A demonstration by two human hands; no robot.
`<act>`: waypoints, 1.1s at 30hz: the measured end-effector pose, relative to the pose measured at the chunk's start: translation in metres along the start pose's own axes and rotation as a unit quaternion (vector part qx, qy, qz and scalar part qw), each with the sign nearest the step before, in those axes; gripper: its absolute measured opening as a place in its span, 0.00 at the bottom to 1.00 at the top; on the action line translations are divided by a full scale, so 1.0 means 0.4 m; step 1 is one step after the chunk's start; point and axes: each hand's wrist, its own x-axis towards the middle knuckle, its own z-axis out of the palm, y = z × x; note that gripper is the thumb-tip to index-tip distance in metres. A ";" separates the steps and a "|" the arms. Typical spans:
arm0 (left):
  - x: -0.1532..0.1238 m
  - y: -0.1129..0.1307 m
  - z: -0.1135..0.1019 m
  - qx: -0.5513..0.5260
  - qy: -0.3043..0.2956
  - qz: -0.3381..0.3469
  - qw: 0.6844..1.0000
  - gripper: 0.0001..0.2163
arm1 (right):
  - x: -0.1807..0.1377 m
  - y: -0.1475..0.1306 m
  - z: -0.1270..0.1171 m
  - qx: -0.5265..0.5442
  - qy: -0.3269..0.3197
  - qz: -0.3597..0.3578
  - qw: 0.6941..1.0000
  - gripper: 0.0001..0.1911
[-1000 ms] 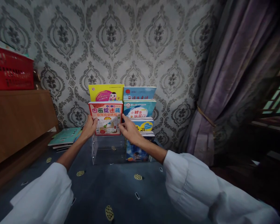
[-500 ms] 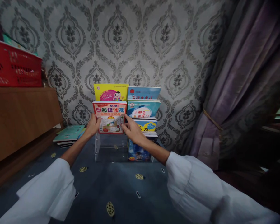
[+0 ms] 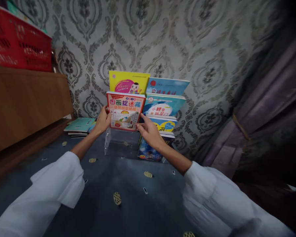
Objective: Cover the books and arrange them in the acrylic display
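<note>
A red-framed picture book (image 3: 125, 111) stands in the second tier of a clear acrylic book rack (image 3: 118, 144) on the floor by the wall. My left hand (image 3: 103, 120) grips the book's left edge, fingers curled round it. My right hand (image 3: 149, 131) pinches its lower right corner. Behind it stands a yellow book (image 3: 128, 82). The rack's right column holds a blue book (image 3: 166, 86), a light blue book (image 3: 161, 106), a yellow-and-blue one (image 3: 164, 125) and a dark blue one (image 3: 149, 153) at the bottom.
A stack of teal books (image 3: 80, 126) lies on the blue patterned carpet (image 3: 128, 197) left of the rack. A wooden cabinet (image 3: 24, 105) with a red crate (image 3: 17, 42) on top is at the left. Purple curtains (image 3: 266, 108) hang at the right.
Both hands stay on the red-framed book in the rack. The view has swung to the right and tilted, so the rack sits higher in the picture.
</note>
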 end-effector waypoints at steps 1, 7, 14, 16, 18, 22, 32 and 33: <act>-0.021 -0.019 -0.001 0.015 0.005 0.009 1.000 0.21 | -0.021 -0.001 0.007 0.023 -0.012 0.009 1.000 0.30; -0.181 -0.193 -0.038 0.240 -0.097 -0.096 0.961 0.23 | -0.224 0.000 0.065 0.156 -0.183 0.097 0.966 0.22; -0.221 -0.377 -0.134 0.333 -0.116 -0.177 0.919 0.28 | -0.447 0.068 0.158 0.203 -0.236 0.217 0.925 0.25; -0.208 -0.411 -0.144 0.359 -0.137 -0.169 0.908 0.29 | -0.480 0.086 0.182 0.216 -0.205 0.234 0.925 0.26; -0.193 -0.435 -0.144 0.369 -0.150 -0.157 0.903 0.28 | -0.498 0.097 0.198 0.218 -0.178 0.242 0.929 0.26; -0.167 -0.458 -0.134 0.381 -0.160 -0.127 0.902 0.26 | -0.505 0.096 0.201 0.206 -0.160 0.238 0.935 0.25; -0.137 -0.458 -0.154 0.491 -0.218 -0.037 0.843 0.20 | -0.510 0.099 0.199 0.216 -0.159 0.246 0.931 0.26; -0.140 -0.452 -0.157 0.499 -0.225 -0.034 0.836 0.20 | -0.511 0.103 0.201 0.219 -0.160 0.244 0.931 0.27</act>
